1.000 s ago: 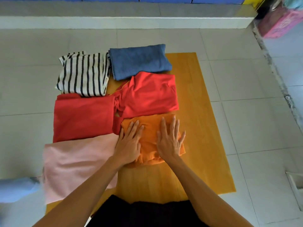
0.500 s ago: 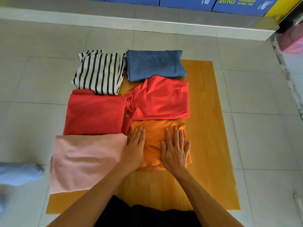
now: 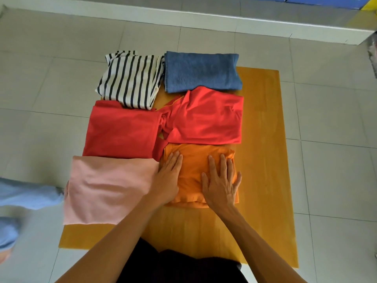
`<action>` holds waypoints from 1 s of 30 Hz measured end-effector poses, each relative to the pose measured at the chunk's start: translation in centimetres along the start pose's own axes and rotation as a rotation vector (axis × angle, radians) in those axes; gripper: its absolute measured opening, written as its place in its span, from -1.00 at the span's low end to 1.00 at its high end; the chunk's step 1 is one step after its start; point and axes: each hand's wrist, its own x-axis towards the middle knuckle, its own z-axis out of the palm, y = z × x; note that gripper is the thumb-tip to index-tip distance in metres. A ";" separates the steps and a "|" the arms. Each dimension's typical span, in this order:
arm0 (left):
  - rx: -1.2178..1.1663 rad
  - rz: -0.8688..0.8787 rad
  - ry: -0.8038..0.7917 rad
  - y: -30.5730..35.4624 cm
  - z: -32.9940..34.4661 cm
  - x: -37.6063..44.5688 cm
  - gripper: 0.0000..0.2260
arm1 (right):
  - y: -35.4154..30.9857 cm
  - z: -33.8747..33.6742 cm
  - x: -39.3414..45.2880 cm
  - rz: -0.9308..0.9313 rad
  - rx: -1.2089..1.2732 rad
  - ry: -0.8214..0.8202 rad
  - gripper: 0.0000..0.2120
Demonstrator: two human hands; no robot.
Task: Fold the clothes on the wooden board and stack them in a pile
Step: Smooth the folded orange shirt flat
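A folded orange garment (image 3: 195, 160) lies on the yellow wooden board (image 3: 263, 152). My left hand (image 3: 167, 178) rests flat on its left edge, fingers together. My right hand (image 3: 221, 180) presses flat on its right part, fingers spread. Around it lie folded clothes: a pink piece (image 3: 108, 186) to the left, a red piece (image 3: 120, 131) beyond that, a second red piece (image 3: 208, 117) behind the orange one, a black-and-white striped piece (image 3: 130, 78) and a blue piece (image 3: 202, 71) at the far end.
Grey floor tiles (image 3: 330, 123) surround the board. A light blue cloth (image 3: 26, 195) lies on the floor at the left edge. A white step (image 3: 183, 17) runs along the back, with blue boxes (image 3: 318, 1) behind it. My dark clothing (image 3: 183, 266) shows at the bottom.
Both hands stay flat on the orange garment, with the right hand's fingers spread a little wider. The view has shifted as my head moved.
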 end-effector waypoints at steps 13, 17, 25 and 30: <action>-0.465 -0.168 0.321 -6.9 -14.0 -1.3 -0.72 | -12.9 -3.4 3.8 -0.221 0.552 -0.053 -0.57; -0.517 -0.457 0.545 -11.9 -16.9 -1.0 -0.64 | -18.2 -2.7 5.3 -0.005 0.513 -0.271 -0.45; -0.486 -0.680 0.373 -19.1 -16.8 2.0 -0.41 | -23.6 -0.4 8.7 0.378 0.634 -0.276 -0.22; -0.415 -0.689 0.346 -20.3 -15.6 2.6 -0.37 | -24.8 0.5 8.1 0.406 0.741 -0.185 -0.41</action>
